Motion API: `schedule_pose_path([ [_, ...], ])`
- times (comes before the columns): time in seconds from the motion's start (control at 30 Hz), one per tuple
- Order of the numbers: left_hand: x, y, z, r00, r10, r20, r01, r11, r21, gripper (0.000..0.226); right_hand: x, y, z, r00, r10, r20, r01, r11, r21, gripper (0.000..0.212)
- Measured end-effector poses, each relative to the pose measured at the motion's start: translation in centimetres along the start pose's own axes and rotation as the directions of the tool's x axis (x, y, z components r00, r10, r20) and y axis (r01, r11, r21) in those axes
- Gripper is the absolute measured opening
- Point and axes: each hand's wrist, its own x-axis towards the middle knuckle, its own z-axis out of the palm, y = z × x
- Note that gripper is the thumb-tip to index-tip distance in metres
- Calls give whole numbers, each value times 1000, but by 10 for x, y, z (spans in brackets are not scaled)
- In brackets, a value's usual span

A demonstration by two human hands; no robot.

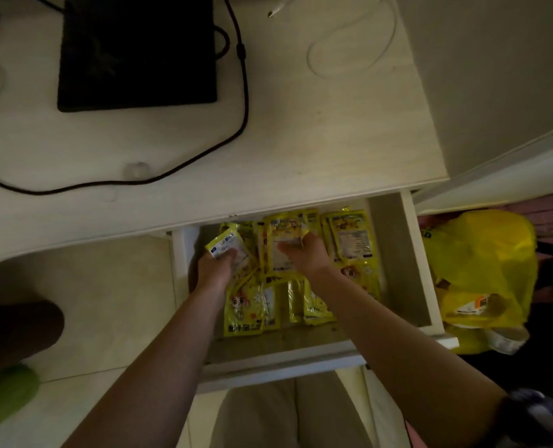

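Note:
An open white drawer [420, 260] under the desk holds several yellow snack packets [349, 237] lying flat in rows. My left hand [215, 270] is at the drawer's left side and grips one yellow-and-white packet [225, 245] lifted above the others. At the middle of the drawer, my right hand [305, 253] reaches over the pile and pinches the top of a yellow packet [280, 236] that lies on it. Both forearms come in from the bottom of the view.
The pale desk top [301, 124] carries a black flat device [136, 50], a black cable [239, 92] and a white cable [349, 43]. A yellow plastic bag [481, 263] sits right of the drawer. Tiled floor [113, 302] and a dark stool [13, 334] lie left.

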Motion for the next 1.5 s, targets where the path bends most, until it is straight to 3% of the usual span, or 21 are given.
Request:
schedule_pose_path([
  [0.1, 11, -2, 3, 999, -27, -40, 30, 998, 51, 45, 12, 2, 2, 1000, -2, 15, 2, 998, -59, 43],
  [0.23, 10, -4, 3, 999, -34, -39, 38, 995, 91, 34, 13, 6, -6, 998, 15, 66, -5, 987, -162, 44],
  [0.37, 3, -4, -1, 1000, 15, 5, -16, 989, 146, 27, 6, 7, -13, 997, -36, 76, 54, 965, -257, 52],
  [0.53, -14, -1, -8, 994, 110, 7, -109, 971, 212, 24, 0, 9, -25, 994, -101, 30, 105, 945, -308, 38],
  [0.83, -67, -9, -24, 979, 197, 54, -204, 948, 245, 13, -30, 20, -62, 997, -62, 40, 72, 924, -375, 35],
  [1.0, -111, -18, -34, 958, 285, 20, -278, 917, 287, 23, -68, 25, -84, 986, -152, 69, 167, 878, -450, 35],
  [1.27, -190, -50, -57, 865, 502, 8, -449, 766, 459, 30, -137, 31, -91, 891, -390, 233, 442, 627, -641, 32],
  [1.5, -239, -106, -85, 819, 556, -141, -446, 771, 455, 29, -183, 39, -55, 775, -453, 439, 608, 346, -715, 27],
])
